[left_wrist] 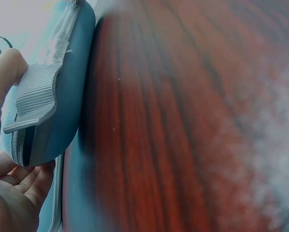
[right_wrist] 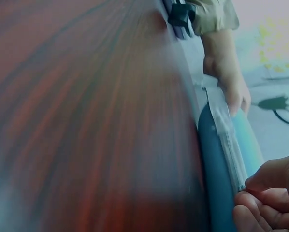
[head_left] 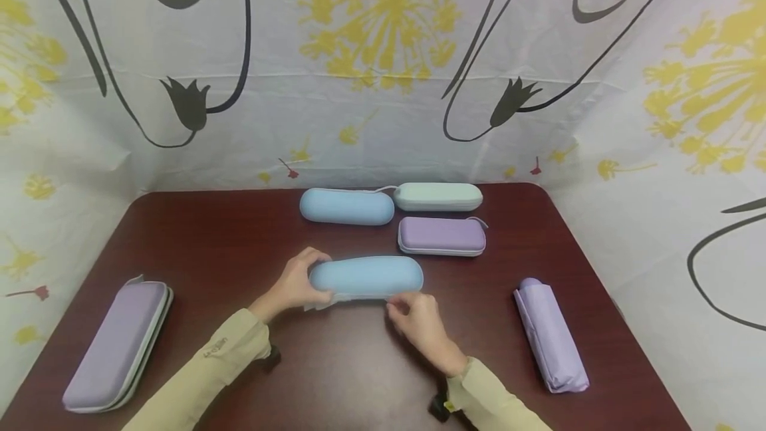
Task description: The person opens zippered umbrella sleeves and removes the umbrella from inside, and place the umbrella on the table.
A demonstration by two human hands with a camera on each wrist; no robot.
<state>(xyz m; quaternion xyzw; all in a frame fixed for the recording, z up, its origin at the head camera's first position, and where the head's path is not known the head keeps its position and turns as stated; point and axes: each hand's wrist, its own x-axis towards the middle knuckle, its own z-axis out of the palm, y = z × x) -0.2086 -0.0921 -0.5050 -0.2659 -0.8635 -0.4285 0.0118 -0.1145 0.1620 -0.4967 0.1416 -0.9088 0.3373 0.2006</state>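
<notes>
A light blue zippered case (head_left: 366,277) lies crosswise on the table between both hands. At its left end, my left hand (head_left: 299,278) grips it, thumb on the near side and fingers around the far side. A grey fabric tab (left_wrist: 37,94) sticks out at that end beside the thumb. My right hand (head_left: 421,324) is at the near edge toward the right end, thumb and forefinger pinching the zipper pull (right_wrist: 242,187) on the case's seam. The zipper tape (right_wrist: 230,145) runs from there back toward the left hand.
Behind stand another blue case (head_left: 347,207), a mint green case (head_left: 439,197) and a purple case (head_left: 441,236). A larger purple case (head_left: 120,344) lies at the left, a folded lavender umbrella (head_left: 550,338) at the right. Patterned cloth (head_left: 371,118) hangs behind the dark red table (head_left: 227,231).
</notes>
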